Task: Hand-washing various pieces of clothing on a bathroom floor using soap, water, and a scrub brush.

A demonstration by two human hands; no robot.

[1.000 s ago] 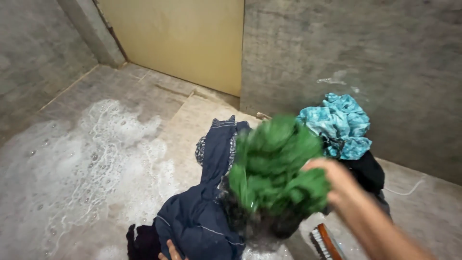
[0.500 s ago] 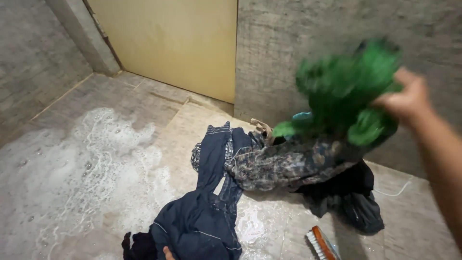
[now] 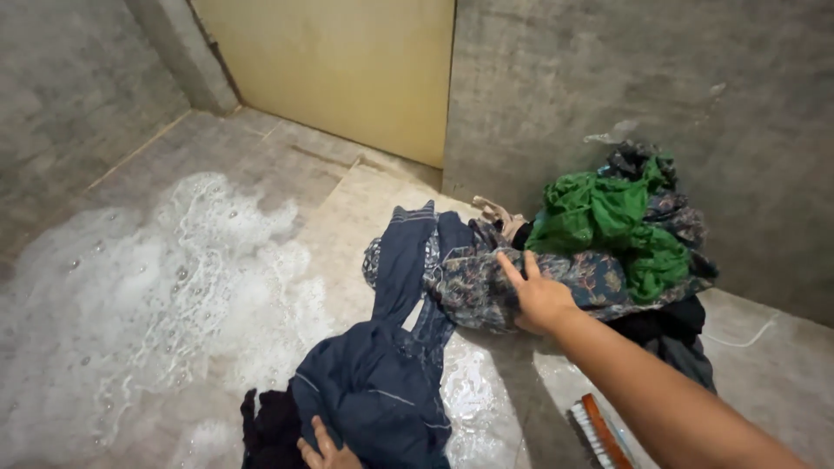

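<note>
My right hand [image 3: 539, 297] reaches out with fingers apart and lies on a blue patterned cloth [image 3: 486, 280] at the edge of a heap of wet clothes. A bright green garment [image 3: 612, 224] rests on top of that heap against the grey wall. My left hand [image 3: 326, 449] shows only partly at the bottom edge, touching a dark navy garment [image 3: 378, 382] spread over the wet floor; whether it grips the cloth is unclear. A dark cloth [image 3: 269, 426] lies just left of it.
Soapy foam [image 3: 174, 287] covers the concrete floor on the left. A scrubbing brush [image 3: 599, 432] lies by my right forearm. A yellow door [image 3: 347, 69] stands at the back, grey walls on both sides. A thin white cord [image 3: 738, 337] trails at right.
My right hand swung the green garment up and right, dropped it onto the heap by the wall, then came down onto the patterned cloth.
</note>
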